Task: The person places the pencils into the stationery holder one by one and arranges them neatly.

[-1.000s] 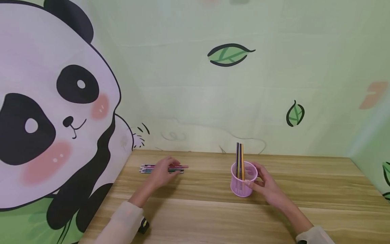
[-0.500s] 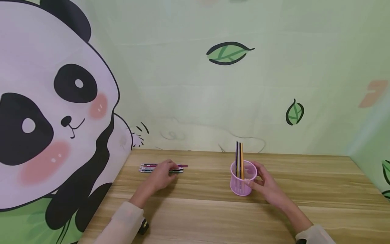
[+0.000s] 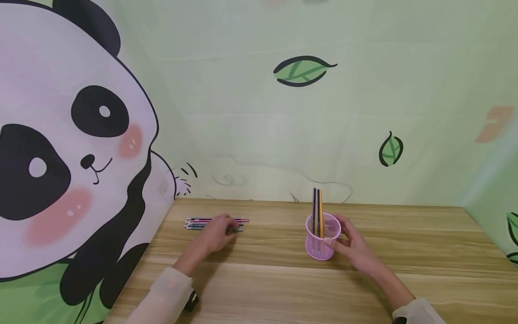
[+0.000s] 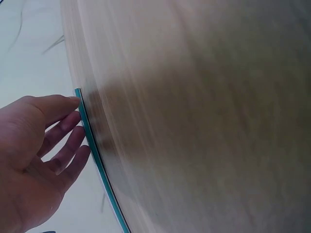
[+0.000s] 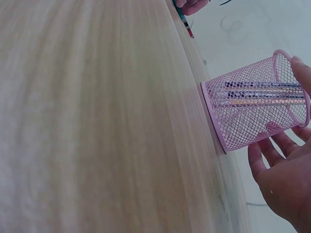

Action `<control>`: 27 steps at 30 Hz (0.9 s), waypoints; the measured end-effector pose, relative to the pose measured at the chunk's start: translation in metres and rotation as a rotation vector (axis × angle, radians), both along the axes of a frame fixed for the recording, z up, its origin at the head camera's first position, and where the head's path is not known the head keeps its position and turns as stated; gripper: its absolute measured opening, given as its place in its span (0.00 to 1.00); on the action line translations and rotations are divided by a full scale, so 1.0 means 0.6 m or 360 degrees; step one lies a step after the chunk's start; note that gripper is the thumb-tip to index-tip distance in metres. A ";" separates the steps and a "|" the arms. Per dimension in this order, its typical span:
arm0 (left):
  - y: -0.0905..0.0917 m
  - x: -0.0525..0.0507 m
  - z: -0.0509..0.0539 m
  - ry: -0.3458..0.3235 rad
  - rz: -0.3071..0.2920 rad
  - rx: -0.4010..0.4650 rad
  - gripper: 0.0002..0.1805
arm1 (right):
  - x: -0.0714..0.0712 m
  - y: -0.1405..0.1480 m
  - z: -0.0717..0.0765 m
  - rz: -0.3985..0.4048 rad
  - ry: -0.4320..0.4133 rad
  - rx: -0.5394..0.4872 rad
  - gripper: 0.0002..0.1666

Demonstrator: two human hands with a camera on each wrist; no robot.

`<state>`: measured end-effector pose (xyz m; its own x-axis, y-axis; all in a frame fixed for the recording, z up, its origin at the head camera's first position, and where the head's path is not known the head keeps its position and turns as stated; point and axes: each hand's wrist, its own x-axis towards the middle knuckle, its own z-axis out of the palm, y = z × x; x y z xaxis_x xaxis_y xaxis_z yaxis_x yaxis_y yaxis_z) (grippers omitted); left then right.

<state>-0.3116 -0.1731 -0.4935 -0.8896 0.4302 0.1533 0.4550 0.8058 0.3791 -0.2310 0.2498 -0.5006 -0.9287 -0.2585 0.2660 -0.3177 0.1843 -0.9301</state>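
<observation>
Moved: since a second ago, the left hand (image 3: pixel 218 231) has been lowered and its fingers drawn in on the near side of the pencil row; the right hand (image 3: pixel 352 245) and the pink mesh cup (image 3: pixel 319 253) are seen in almost the same place.
Sleeves: pale cuffs, the left sleeve (image 3: pixel 170 288) seen at near left, the right sleeve (image 3: pixel 418 312) at near right.
Table: a wood-grained tabletop (image 3: pixel 267 292), spread from the near edge of view to the wall.
Cup: stood on the table, right of the middle, well apart from the pencil row.
Right hand: the cup is grasped from its right side, thumb set at the near rim, fingers curved round the far side.
Cup pencils: a few dark and yellow-orange pencils (image 3: pixel 314 209) are held inside, nearly upright, toward the left of the cup, their tops well above the rim.
Left hand: a teal pencil (image 4: pixel 110 194) is pinched between thumb and fingertips, close to its right end; other fingers are rested along it.
Pencil row: pink and dark pencils (image 3: pixel 196 221) are laid side by side, far left, partly hidden by the left hand.
Wall: a pale green backdrop (image 3: pixel 243 135), printed with a panda (image 3: pixel 81 135) at left and leaves (image 3: pixel 303 72) farther right.
</observation>
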 end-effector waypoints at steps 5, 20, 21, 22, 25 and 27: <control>0.006 0.003 0.007 -0.0021 0.0001 -0.0041 0.08 | 0.000 0.000 0.001 -0.0005 -0.0006 0.0011 0.44; 0.005 0.008 0.009 -0.0055 -0.0031 -0.0113 0.08 | 0.004 -0.001 0.005 0.0012 -0.0012 -0.0015 0.44; 0.004 0.007 0.008 -0.0055 -0.0035 -0.0109 0.08 | 0.004 -0.002 0.005 0.0012 -0.0014 -0.0017 0.44; 0.004 0.007 0.008 -0.0057 -0.0036 -0.0108 0.08 | 0.004 -0.002 0.005 0.0013 -0.0016 -0.0015 0.44; 0.003 0.004 0.006 -0.0065 -0.0039 -0.0098 0.08 | 0.004 -0.003 0.005 -0.0006 -0.0020 0.0011 0.44; 0.003 0.003 0.004 -0.0071 -0.0045 -0.0090 0.08 | 0.004 -0.003 0.004 -0.0014 -0.0020 0.0018 0.43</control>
